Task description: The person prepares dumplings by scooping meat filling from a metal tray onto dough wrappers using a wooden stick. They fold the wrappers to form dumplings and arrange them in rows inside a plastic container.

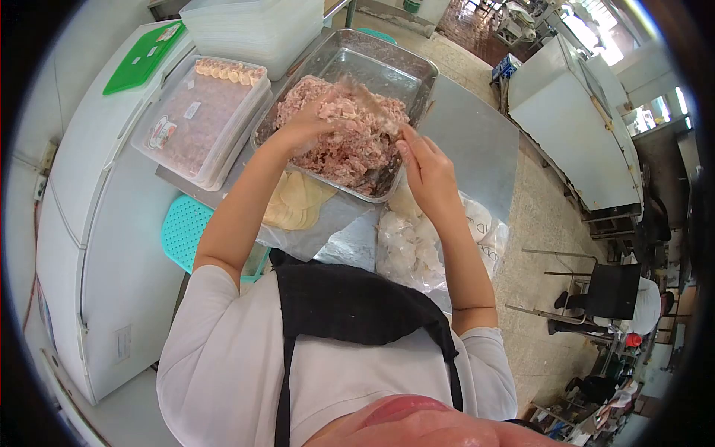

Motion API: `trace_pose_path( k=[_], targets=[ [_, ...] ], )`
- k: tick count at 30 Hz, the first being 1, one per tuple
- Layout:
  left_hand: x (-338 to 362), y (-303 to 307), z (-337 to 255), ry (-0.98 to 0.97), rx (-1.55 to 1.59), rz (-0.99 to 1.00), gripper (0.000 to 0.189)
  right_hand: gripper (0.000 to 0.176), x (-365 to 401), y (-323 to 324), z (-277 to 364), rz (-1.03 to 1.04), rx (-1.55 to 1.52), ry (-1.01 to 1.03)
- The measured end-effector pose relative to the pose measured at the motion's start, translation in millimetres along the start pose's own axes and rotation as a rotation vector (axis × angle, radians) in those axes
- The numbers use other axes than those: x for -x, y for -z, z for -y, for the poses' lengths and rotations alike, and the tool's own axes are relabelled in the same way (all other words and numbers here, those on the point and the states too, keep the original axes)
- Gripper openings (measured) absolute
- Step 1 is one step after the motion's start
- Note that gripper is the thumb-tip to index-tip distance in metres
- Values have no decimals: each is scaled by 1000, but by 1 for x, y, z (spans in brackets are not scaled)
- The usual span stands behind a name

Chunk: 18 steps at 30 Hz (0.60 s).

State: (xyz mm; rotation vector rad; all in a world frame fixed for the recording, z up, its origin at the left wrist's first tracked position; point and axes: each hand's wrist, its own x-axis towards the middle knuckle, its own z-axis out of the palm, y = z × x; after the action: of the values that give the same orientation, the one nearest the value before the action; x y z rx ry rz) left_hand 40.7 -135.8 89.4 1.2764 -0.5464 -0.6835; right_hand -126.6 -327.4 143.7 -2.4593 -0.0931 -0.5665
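A deep metal tray (414, 68) on the table holds a large heap of pink ground meat (339, 160), mostly in its near part. My left hand (307, 123) is at the left side of the heap, its fingers blurred and partly hidden by meat. Over the tray's right side, my right hand (430, 165) is closed around the end of a long, meat-smeared utensil (372, 106). Motion blurs the utensil, so its exact kind does not show. Just before the tray lies a stack of thin, pale round wrappers (298, 201) on plastic.
Clear plastic bags (410, 242) lie on the metal table (477, 127), right of the wrappers. At left stand a lidded container of meat (195, 123), stacked white containers (253, 30) and a white freezer (123, 246) with a green lid (143, 58). A turquoise basket (185, 229) sits below.
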Motion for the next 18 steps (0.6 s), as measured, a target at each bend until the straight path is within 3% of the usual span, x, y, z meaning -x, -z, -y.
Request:
trace_pose_path(
  k=[1,2,3,5,7,9,10,11,12,13,14,15,16,17,18],
  targets=[
    [1,1,0,-2,1,-2,82,26,-3,-9,-4,-132,-28,21],
    [3,1,0,-59,204,172,81,25,-5,-18,-11,-264,-57,37],
    [5,1,1,-113,408,347,80,25,-2,-30,-31,-262,-58,32],
    [12,-3,-7,-84,405,332,82,25,5,-44,-77,256,422,-136],
    [18,-7,-17,-66,398,314,83,27,8,-26,-88,234,365,-129],
    [25,-14,-18,-156,-231,34,70,29,12,-9,-76,227,310,-125],
    [25,-13,-16,-156,-228,32,70,30,8,11,-52,219,38,-265],
    [23,-9,-13,-320,-500,87,58,31,8,22,-37,208,-236,-399],
    [21,-7,-11,-482,-772,141,47,31,13,15,-33,212,-235,-398],
    [18,-5,-12,-480,-771,138,47,31,20,2,-30,265,-261,-256],
    [14,-4,-15,-388,-765,305,43,31,25,-7,-30,315,-288,-114],
    [13,-4,-15,-293,-755,474,40,31,26,-9,-34,316,-289,-117],
    [16,-5,-12,-296,-754,471,40,34,22,-9,-40,400,-293,-150],
    [20,-4,-4,-302,-902,336,38,36,18,-9,-48,484,-296,-181],
    [22,-3,4,-305,-1048,198,36,32,15,-9,-63,421,-228,-88]
  ],
)
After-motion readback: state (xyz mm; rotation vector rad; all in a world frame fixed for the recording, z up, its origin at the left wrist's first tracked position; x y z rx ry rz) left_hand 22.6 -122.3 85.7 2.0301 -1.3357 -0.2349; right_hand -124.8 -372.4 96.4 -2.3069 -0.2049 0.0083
